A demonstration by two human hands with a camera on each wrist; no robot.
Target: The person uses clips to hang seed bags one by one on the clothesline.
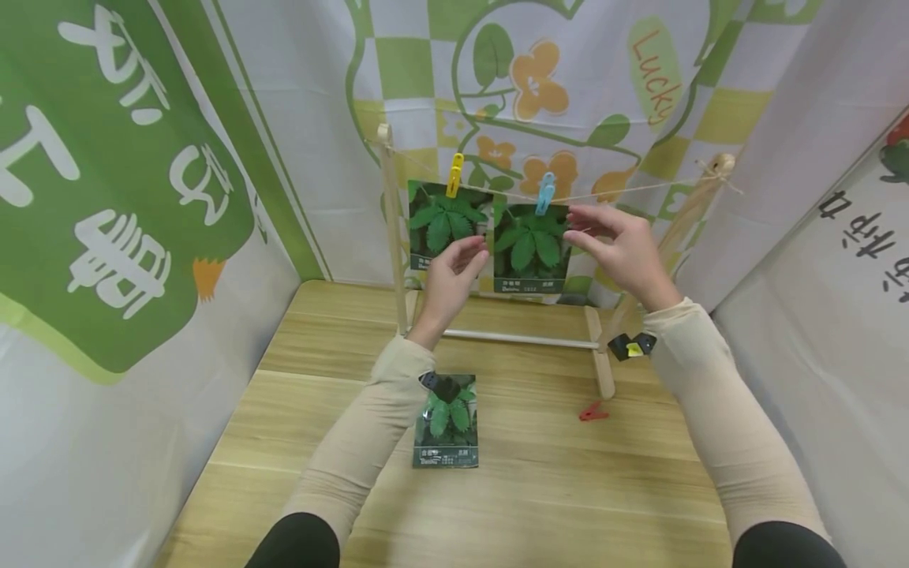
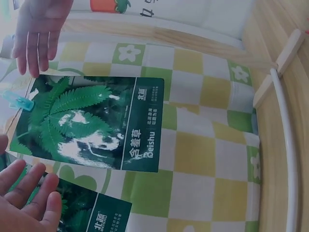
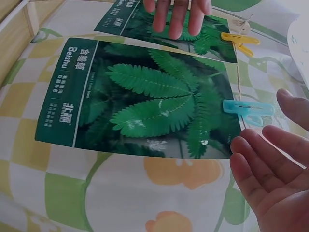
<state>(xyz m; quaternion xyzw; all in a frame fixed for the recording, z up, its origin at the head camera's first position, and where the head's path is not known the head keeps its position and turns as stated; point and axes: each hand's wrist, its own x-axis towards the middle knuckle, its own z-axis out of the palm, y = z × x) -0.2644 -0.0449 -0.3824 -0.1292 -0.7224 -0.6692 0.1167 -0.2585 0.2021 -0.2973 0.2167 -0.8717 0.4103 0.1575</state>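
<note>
Two green seed packets hang side by side from a string. A yellow clothespin [image 1: 455, 175] clips the left packet [image 1: 443, 217], and a light blue clothespin [image 1: 545, 194] clips the right packet [image 1: 531, 252]. My left hand [image 1: 454, 276] is in front of the left packet, its fingers loosely bent and nothing in them. At the right packet's upper right corner, my right hand [image 1: 618, 248] has its fingertips close by the edge, thumb apart, holding nothing. In the right wrist view the blue clothespin [image 3: 248, 110] bites the packet's top edge beside the relaxed right fingers [image 3: 270, 164].
A third seed packet [image 1: 446, 434] lies on the wooden table [image 1: 540, 489], partly under my left wrist. A red clothespin [image 1: 593, 412] lies near the right foot of the wooden rack [image 1: 602, 371]. The string [image 1: 625, 189] spans its posts, and a white rod [image 1: 518, 339] joins them low down.
</note>
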